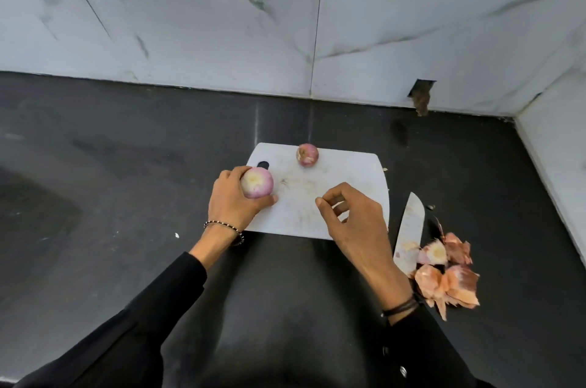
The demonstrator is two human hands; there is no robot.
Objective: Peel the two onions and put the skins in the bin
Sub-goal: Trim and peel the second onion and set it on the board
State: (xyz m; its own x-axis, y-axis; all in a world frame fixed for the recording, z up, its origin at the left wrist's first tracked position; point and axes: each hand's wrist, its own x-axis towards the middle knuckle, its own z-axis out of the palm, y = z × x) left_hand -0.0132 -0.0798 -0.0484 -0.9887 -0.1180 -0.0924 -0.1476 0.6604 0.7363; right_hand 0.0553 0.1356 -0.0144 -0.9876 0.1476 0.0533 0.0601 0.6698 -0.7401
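Observation:
My left hand [233, 199] grips a peeled pink-white onion [257, 183] at the left edge of the white cutting board [348, 175]. A second, smaller peeled onion [307, 154] sits alone at the board's far edge. My right hand [352, 219] hovers over the board's near right part with loosely curled fingers and holds nothing I can see. A pile of orange-brown onion skins [450, 279] with a cut onion end [434, 253] lies on the dark counter to the right of my right wrist. No bin is in view.
A large knife [410, 229] lies on the black counter [126, 181] just right of the board, blade pointing away, beside the skins. White marble-look wall tiles [222, 22] rise behind and at the right corner.

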